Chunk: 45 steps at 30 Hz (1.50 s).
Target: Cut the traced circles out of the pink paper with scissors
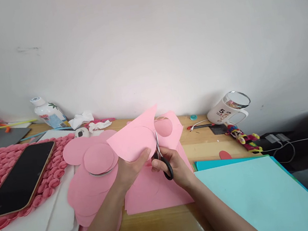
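Note:
My left hand [135, 166] grips a sheet of pink paper [132, 143] by its lower edge, thumb on top. A circle outline is drawn on that sheet. My right hand [171, 164] holds black-handled scissors [167, 167], their blades pointing up at the sheet's right edge, along the drawn curve. Behind the blades is a pink offcut [175, 131] with a round hole; whether it joins the held sheet is unclear. Beneath both hands lies a stack of pink paper sheets [160, 200]. Cut pink paper circles [98, 157] are piled left of my left hand.
At left, a phone [20, 180] rests on rows of pink rolled paper pieces [46, 193], near a white bottle [50, 114] and crumpled tissues [81, 119]. Light blue paper sheets [253, 193] lie at right. A mug [226, 109] and small figurine [243, 138] stand by the wall.

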Tool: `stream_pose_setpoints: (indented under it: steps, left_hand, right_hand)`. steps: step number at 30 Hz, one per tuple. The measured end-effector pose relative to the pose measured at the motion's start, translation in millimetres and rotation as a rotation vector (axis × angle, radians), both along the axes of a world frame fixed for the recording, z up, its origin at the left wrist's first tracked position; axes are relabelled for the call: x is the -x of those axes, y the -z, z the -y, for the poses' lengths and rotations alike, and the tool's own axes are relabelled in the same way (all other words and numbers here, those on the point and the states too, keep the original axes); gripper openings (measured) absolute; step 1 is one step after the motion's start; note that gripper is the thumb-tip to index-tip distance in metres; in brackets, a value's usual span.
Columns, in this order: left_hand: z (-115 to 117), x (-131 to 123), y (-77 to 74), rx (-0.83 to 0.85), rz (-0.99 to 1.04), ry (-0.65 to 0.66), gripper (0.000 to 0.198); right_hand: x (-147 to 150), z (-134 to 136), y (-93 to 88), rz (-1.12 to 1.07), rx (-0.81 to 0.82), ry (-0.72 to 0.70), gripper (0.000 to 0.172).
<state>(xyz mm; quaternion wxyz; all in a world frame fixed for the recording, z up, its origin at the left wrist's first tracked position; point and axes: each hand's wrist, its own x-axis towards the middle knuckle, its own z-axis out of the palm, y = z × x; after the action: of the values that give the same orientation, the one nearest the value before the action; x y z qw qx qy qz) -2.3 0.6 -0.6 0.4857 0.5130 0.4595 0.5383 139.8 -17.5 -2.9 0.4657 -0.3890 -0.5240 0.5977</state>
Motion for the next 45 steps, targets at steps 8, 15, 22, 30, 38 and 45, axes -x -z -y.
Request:
stream_pose_setpoints:
  steps: [8, 15, 22, 30, 38, 45]
  left_hand:
    - [0.4, 2.3, -2.8, -0.015, 0.040, 0.041, 0.023]
    - [1.4, 2.0, -7.3, 0.003, 0.098, 0.101, 0.015]
    - [0.7, 3.1, -2.9, 0.001, 0.176, 0.111, 0.018]
    - [-1.2, 1.4, -6.1, -0.022, 0.217, 0.059, 0.023]
    - [-1.5, 1.4, -5.2, 0.007, 0.212, 0.057, 0.023]
    - [-2.8, 0.3, -4.6, 0.017, 0.217, -0.024, 0.022]
  right_hand:
    - [-1.5, -1.1, 4.1, 0.007, -0.017, -0.002, 0.028]
    - [-0.1, -0.1, 0.8, -0.007, 0.009, 0.010, 0.026]
    - [0.1, 0.6, -2.1, 0.005, 0.015, 0.016, 0.027]
    - [1.4, 0.4, 0.0, 0.008, 0.011, 0.007, 0.026]
    - [1.5, 1.8, 1.7, -0.014, 0.002, 0.006, 0.025]
    - [3.6, 2.9, 2.7, 0.015, 0.013, -0.002, 0.025]
